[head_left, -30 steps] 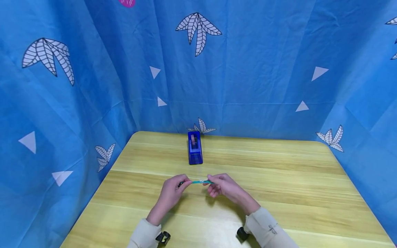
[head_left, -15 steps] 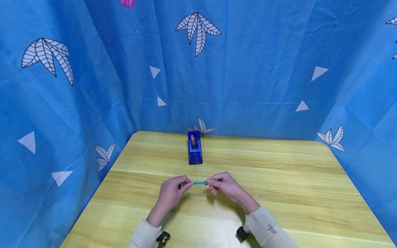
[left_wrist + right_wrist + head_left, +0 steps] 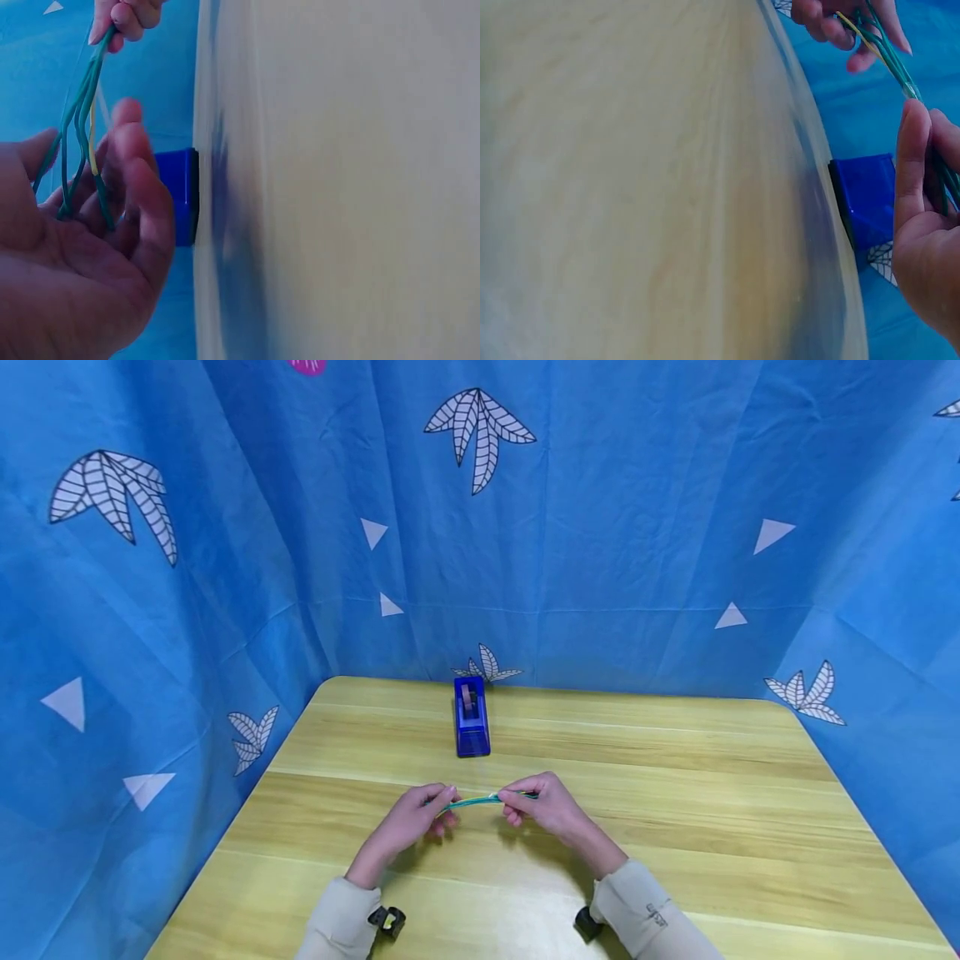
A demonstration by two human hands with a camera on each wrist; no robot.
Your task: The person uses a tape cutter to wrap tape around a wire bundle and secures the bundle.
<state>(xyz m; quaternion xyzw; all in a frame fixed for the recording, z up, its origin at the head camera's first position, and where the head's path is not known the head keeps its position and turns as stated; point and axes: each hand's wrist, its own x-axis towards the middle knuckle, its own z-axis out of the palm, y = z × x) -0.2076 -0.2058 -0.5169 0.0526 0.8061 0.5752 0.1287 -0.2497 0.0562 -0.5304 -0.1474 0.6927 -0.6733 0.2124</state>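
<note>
Between the hands, in the head view, stretches a thin bundle of green wires (image 3: 476,801) with a yellow one among them. My right hand (image 3: 551,806) pinches the bundle between thumb and fingers. My left hand (image 3: 412,817) is at the other end, where the strands fan out loosely in the left wrist view; its thumb stands apart from the relaxed fingers (image 3: 154,202), and the green strands (image 3: 81,135) lie across them. A shiny clear band, which looks like tape (image 3: 910,90), circles the bundle just beyond the right fingertips in the right wrist view.
A blue tape dispenser (image 3: 472,718) with a roll in it stands near the back edge of the wooden table (image 3: 675,777), beyond the hands. Blue patterned curtains (image 3: 630,527) hang behind the table and at both sides.
My left hand has loosened its pinch, spreading its fingers and shifting slightly left, so more of the bundle shows. The right hand first slid its grip along the bundle and keeps pinching it.
</note>
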